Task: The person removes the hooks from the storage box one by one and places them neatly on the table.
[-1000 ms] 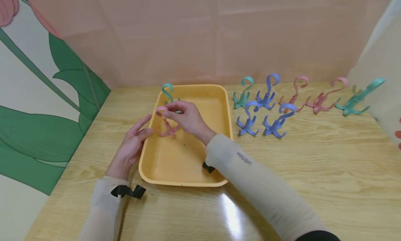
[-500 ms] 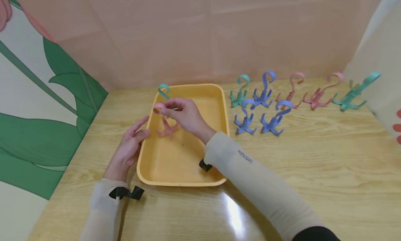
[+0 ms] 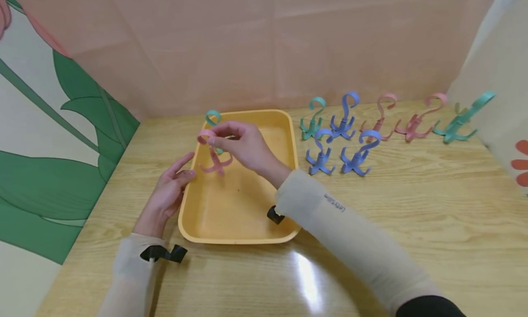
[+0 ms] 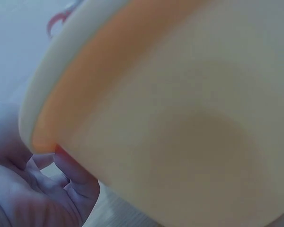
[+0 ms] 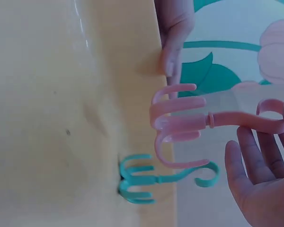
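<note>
My right hand (image 3: 247, 147) pinches the curved top of a pink four-prong hanging hook (image 5: 180, 120). The hook hangs upright, prongs down, over the left part of a yellow tray (image 3: 239, 240). Just behind it, a teal hanging hook (image 5: 142, 179) stands in the tray's far left corner, partly covered by my right hand in the head view. My left hand (image 3: 167, 195) rests against the tray's left side, fingers fairly straight along the outside and thumb at the rim. In the left wrist view the tray wall (image 4: 189, 118) fills most of the picture.
Right of the tray stand several more hanging hooks: a teal one (image 3: 312, 128), blue ones such as the front blue hook (image 3: 319, 161), pink ones such as the right pink hook (image 3: 412, 127), and a leaning teal hook (image 3: 458, 124). A pink cloth (image 3: 272, 51) rises behind the wooden table (image 3: 412, 216).
The right hand, with the pink hook, has risen slightly and shifted a little left; the hook's prongs have turned. The left hand stays at the tray's side. The head view has shifted slightly.
</note>
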{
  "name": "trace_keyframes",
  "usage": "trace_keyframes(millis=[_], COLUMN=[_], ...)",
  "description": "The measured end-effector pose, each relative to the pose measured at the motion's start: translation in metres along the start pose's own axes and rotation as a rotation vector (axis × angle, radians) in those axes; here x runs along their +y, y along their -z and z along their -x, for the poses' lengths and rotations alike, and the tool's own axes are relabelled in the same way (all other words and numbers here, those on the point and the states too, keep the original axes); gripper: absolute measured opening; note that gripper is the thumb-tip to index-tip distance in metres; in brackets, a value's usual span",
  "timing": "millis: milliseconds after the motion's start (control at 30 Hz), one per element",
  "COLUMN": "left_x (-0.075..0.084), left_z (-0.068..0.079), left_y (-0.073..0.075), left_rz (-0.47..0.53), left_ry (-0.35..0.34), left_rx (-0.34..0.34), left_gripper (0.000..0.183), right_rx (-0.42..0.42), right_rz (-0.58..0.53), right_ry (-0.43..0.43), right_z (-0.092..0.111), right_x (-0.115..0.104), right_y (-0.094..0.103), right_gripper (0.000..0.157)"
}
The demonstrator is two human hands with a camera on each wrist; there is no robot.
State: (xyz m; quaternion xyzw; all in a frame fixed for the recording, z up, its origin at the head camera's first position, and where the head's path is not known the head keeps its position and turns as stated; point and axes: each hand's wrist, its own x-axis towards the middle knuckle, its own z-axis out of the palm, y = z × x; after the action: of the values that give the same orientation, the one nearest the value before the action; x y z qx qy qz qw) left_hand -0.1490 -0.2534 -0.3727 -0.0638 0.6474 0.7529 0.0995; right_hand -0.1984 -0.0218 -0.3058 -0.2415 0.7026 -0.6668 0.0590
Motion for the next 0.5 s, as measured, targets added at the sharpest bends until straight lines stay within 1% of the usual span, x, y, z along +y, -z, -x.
trace_keyframes(millis=[67,300,500], left_x=[0.000,0.000,0.001], left_z=[0.000,0.001,0.001], left_y=[0.000,0.000,0.000], left_rz=[0.001,0.010,0.007], left_ry=[0.001,-0.009,-0.002], left_rx=[-0.001,-0.012,-0.013], left_gripper=[0.058,0.058,0.058], right_rx=[-0.011,-0.028,-0.033], right_rz=[0.010,-0.041,-0.015], right_ry=[0.005,0.023,0.082], right_z=[0.003,0.015,0.028], right_x=[-0.006,-0.026,-0.034], right_y=[0.004,0.021,0.038], right_gripper=[0.022,0.021,0.019])
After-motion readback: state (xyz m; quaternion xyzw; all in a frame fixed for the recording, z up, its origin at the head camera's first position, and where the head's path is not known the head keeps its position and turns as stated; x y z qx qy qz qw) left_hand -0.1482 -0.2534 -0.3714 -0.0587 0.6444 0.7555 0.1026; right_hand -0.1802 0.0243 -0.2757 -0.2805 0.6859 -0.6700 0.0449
